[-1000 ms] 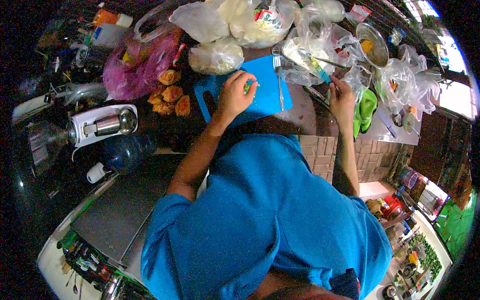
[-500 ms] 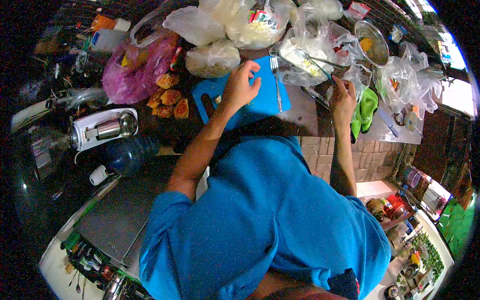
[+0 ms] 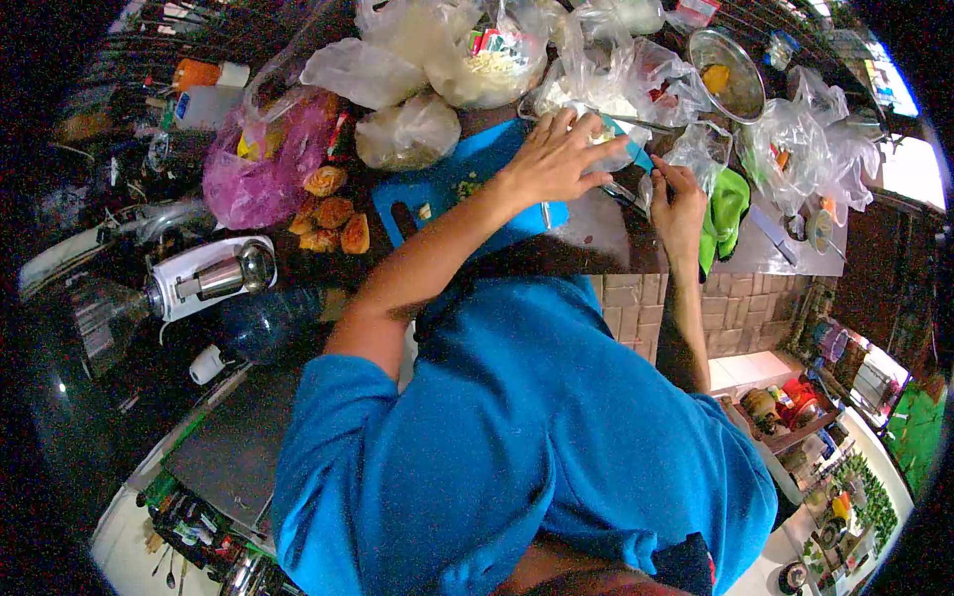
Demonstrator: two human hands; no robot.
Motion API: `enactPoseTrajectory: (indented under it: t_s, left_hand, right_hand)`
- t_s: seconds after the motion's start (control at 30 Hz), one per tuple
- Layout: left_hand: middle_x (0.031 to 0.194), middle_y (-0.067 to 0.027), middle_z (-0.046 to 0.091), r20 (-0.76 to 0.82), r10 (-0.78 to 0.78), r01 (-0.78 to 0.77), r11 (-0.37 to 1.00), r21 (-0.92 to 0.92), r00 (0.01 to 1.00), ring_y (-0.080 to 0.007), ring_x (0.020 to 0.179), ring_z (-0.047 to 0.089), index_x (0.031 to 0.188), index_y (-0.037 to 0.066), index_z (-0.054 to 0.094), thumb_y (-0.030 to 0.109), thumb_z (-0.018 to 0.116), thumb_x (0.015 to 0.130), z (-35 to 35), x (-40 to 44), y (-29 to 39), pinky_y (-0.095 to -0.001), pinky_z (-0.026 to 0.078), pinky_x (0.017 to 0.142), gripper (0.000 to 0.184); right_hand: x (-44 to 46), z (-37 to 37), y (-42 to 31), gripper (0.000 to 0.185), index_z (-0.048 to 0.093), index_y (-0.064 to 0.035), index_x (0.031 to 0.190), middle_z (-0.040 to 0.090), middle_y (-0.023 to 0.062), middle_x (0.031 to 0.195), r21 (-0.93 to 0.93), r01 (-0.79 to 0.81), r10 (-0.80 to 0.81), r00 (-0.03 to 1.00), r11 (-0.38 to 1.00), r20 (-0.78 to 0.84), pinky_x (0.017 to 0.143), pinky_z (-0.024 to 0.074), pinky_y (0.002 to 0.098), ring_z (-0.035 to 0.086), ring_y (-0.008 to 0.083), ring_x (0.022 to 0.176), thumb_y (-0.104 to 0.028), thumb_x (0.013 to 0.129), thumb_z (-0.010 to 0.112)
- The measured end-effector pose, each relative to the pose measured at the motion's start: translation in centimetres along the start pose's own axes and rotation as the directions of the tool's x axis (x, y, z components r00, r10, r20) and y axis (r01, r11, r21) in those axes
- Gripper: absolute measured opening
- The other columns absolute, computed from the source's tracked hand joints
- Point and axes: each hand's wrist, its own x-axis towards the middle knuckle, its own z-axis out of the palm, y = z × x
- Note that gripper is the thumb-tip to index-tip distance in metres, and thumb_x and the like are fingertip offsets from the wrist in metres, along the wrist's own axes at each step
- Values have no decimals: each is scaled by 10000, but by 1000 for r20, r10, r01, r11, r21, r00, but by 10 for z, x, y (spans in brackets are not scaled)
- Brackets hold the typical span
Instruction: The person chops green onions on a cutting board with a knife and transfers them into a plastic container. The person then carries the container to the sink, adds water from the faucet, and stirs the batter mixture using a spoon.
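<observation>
My right hand (image 3: 678, 194) is closed around the handle of a knife with a teal blade (image 3: 637, 149), its blade pointing away and to the left. My left hand (image 3: 558, 159) reaches across the blue cutting board (image 3: 502, 236), fingers apart, close to the blade; whether they touch it cannot be made out. Small chopped pieces (image 3: 467, 187) lie on the board. Under and beyond my left fingers is a plastic bag of white food (image 3: 608, 102), partly hidden. A fork (image 3: 546, 215) shows only its handle end past my left wrist.
Several filled plastic bags (image 3: 407, 134) line the back. Orange-brown pieces (image 3: 333, 212) and a pink bag (image 3: 238, 189) are at left. A metal bowl (image 3: 735, 94), green cloth (image 3: 728, 214) and another knife (image 3: 773, 236) lie at right. A white appliance (image 3: 204, 278) stands far left.
My left hand has moved right from above the board to beside the knife blade, its fingers spreading. The knife's blade has turned and shows broader. The view has shifted slightly.
</observation>
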Motion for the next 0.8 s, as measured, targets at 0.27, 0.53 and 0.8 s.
enactPoseTrajectory:
  t_s: [0.27, 0.53, 0.8]
  left_hand:
    - [1137, -122, 528, -58, -131, 137, 985, 103, 990, -318, 1036, 466, 1326, 226, 609, 461, 639, 879, 3, 1, -12, -458, 397, 896, 507]
    - [1059, -124, 571, -40, -288, 277, 944, -182, 957, -323, 1007, 545, 1056, 101, 696, 255, 702, 823, 4, 2, -38, -442, 450, 873, 279]
    - [966, -157, 606, -199, -470, 425, 875, -230, 860, -380, 918, 607, 959, 31, 625, 171, 704, 806, 4, 4, -39, -481, 505, 806, 222]
  right_hand:
    - [2, -11, -7, 224, 723, -58, 1105, 663, 139, 843, -60, 9, -7, 999, 998, 43, 602, 463, 353, 609, 247, 645, -63, 903, 627]
    - [2, -13, 1, 198, 704, -15, 1019, 658, 200, 904, -31, -55, 57, 997, 998, 61, 739, 528, 454, 649, 389, 813, -109, 865, 623]
    - [-3, -8, 0, 209, 683, -58, 1080, 627, 153, 916, -115, -16, 18, 1000, 993, 20, 729, 487, 411, 623, 341, 833, -60, 873, 649]
